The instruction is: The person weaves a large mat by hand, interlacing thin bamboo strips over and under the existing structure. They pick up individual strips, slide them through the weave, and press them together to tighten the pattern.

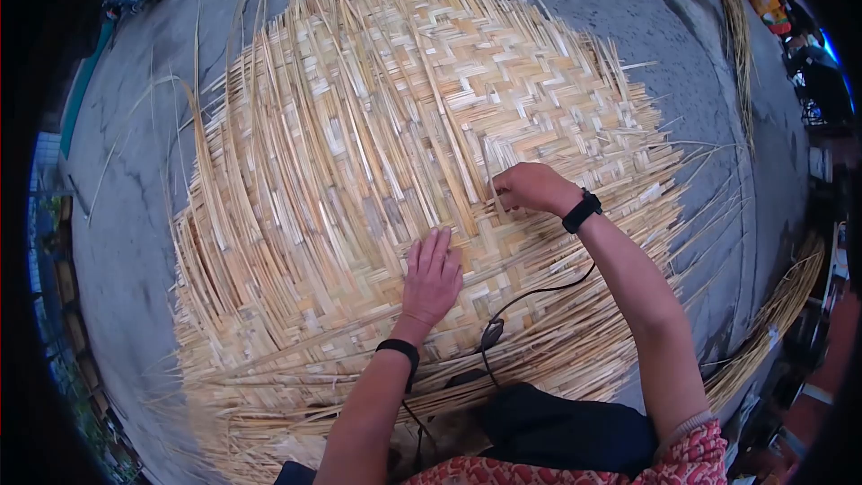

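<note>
A large herringbone-woven reed mat [530, 99] lies on the ground in front of me, with loose strip ends fringing its edges. My left hand [434, 277] rests flat on the weave, its fingers stretched forward and touching the strips. Ahead and to the right, my right hand [537, 189] has its fingers curled and pinched around a reed strip at the border of the woven part. Several long reed strips [359, 126] run lengthwise across the left half of the mat. The exact grip point is partly hidden by my right fingers.
Grey paved ground [135, 207] surrounds the mat. A bundle of reeds [777, 323] lies at the right, with another bundle [738, 63] farther up. A black cable [548, 289] crosses the mat near my body. Assorted goods stand along the right edge.
</note>
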Tool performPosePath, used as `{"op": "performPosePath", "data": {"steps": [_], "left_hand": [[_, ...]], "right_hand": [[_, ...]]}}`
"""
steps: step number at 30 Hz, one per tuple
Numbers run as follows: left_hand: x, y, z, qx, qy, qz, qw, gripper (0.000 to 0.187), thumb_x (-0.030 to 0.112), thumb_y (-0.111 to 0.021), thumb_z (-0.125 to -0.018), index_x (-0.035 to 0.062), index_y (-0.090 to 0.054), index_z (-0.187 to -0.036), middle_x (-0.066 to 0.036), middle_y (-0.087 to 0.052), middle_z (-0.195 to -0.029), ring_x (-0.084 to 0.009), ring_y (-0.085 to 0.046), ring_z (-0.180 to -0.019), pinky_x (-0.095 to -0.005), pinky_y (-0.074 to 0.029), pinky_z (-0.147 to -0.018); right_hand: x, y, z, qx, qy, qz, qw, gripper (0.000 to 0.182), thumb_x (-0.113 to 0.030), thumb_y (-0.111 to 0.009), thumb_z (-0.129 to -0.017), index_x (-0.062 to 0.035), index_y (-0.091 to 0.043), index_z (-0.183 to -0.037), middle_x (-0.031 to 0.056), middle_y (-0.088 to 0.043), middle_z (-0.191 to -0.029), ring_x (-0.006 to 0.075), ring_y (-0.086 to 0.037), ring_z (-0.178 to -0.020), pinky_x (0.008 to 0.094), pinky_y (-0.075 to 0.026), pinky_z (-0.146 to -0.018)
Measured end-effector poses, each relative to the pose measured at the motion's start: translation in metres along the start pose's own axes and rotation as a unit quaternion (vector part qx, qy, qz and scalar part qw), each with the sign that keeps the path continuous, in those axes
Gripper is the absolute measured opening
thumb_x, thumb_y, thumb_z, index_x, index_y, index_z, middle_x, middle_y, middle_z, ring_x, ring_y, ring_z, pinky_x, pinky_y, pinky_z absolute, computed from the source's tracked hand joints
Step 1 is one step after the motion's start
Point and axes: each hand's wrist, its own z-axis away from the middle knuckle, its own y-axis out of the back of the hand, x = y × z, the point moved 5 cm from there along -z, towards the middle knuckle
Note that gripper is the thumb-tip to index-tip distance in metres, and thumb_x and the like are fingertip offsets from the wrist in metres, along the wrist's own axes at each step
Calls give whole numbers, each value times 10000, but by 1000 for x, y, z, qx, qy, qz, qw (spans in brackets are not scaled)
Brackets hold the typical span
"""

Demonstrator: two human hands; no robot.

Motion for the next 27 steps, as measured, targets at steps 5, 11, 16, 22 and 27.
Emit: {"op": "performPosePath", "data": {"steps": [5, 11, 16, 22, 27], "left_hand": [[-2, -7, -2, -59, -4, -18, 998, 355, 204, -635, -923, 70, -591, -1249, -144, -438, -1587, -299, -369, -1498, -541, -268, -1210], [0, -10, 4, -58, -8, -49, 997, 354, 225, -647, -918, 79, -601, -1237, -106, -481, -1548, -273, -385, -1481, -578, -201, -1220], [-3, -5, 4, -20, 34, -32, 999, 371, 255, -681, -893, 94, -616, -1221, -105, -538, -1452, -280, -410, -1430, -580, -199, -1213], [-1, -4, 5, -16, 15, -47, 999, 359, 242, -695, -883, 92, -628, -1203, -97, -548, -1440, -276, -439, -1403, -547, -224, -1204], [-1, -2, 9, -13, -9, -42, 999, 331, 224, -692, -885, 100, -638, -1188, -86, -562, -1426, -268, -462, -1380, -533, -240, -1192]], "right_hand": [[21, -14, -14, -40, -10, -16, 999, 176, -196, -677, -835, -99, -734, -970, 103, -738, -856, 294, -719, -828, 394, -548, -754], [18, -22, -14, 27, 75, 101, 992, 197, -204, -656, -834, -88, -720, -980, 136, -728, -930, 354, -687, -877, 425, -538, -780], [23, -21, -11, -3, 92, -12, 996, 190, -228, -670, -832, -92, -715, -955, 137, -722, -909, 346, -679, -845, 422, -524, -763], [2, -6, -2, -61, 22, -42, 997, 175, -219, -714, -835, -48, -707, -871, 90, -704, -776, 243, -645, -699, 369, -499, -690], [8, -17, -16, -45, 73, -61, 994, 147, -172, -727, -809, -36, -696, -853, 98, -683, -754, 246, -628, -682, 354, -503, -682]]}}
